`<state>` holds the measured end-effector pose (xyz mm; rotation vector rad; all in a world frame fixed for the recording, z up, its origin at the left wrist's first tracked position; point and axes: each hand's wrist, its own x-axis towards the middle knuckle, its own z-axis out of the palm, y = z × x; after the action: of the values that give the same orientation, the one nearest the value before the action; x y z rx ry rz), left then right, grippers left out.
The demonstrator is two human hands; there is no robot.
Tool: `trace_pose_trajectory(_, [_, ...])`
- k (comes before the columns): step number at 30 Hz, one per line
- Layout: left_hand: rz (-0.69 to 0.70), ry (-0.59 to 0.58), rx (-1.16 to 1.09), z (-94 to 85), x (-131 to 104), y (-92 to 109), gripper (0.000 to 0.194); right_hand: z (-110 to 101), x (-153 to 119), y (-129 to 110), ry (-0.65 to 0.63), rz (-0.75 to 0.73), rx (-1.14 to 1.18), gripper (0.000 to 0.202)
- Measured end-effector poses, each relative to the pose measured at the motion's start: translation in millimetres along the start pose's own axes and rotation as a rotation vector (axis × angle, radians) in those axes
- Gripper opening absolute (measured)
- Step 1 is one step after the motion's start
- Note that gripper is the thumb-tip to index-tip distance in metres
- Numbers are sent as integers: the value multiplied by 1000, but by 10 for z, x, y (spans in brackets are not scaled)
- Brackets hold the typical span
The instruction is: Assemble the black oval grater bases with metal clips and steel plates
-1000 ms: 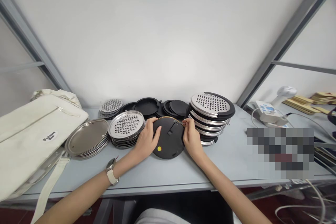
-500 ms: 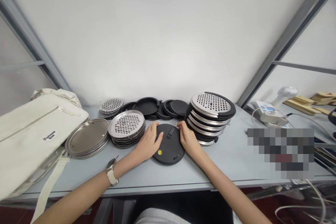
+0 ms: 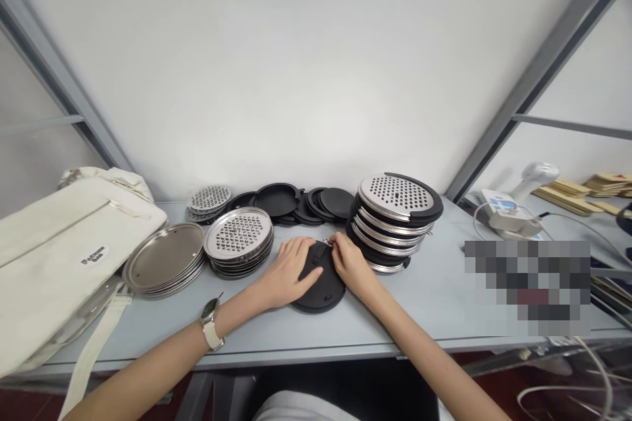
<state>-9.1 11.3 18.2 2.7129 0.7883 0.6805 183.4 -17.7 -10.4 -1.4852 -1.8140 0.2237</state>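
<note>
A round black plastic disc (image 3: 320,293) lies on the table before me, with a raised rectangular tab near its far edge. Across its left side rests my left hand (image 3: 291,270), fingers stretched out and thumb spread over the surface. My right hand (image 3: 349,262) is at the disc's far right edge, thumb and finger pinched on a small shiny metal piece (image 3: 326,241); its exact kind is too small to tell. Just beyond that hand stands a tall stack of metal grater discs with black rims (image 3: 397,197).
Left of my hands are stacked grater plates (image 3: 241,233) and plain metal plates (image 3: 165,256). Black round parts (image 3: 276,199) and small grater discs (image 3: 210,198) line the wall. A cream bag (image 3: 83,250) sits far left, a white handheld device (image 3: 538,174) far right.
My left hand has slid further over the disc, covering the yellow spot. My right hand has shifted slightly left and nearer the tab. The disc has turned or shifted a little.
</note>
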Motion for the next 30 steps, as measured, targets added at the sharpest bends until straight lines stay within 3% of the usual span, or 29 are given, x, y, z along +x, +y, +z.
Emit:
trace_pose_trajectory(4, [104, -72, -20, -86, 5, 73, 50, -8, -1, -11, -32, 8, -29, 14])
trace_pose_trajectory(8, [92, -96, 2, -106, 20, 44, 43, 10, -4, -22, -44, 47, -98, 16])
trace_pose_trajectory(21, [-10, 9, -28, -12, 50, -141, 23, 122, -101, -274, -17, 116, -697, 28])
trace_pose_trajectory(26, [-30, -3, -103, -34, 35, -75, 29, 224, -196, -336, 61, 186, -575, 34])
trace_pose_trajectory(30, [-1, -39, -114, -50, 33, -54, 36, 249, -268, -341, 43, 182, -507, 34])
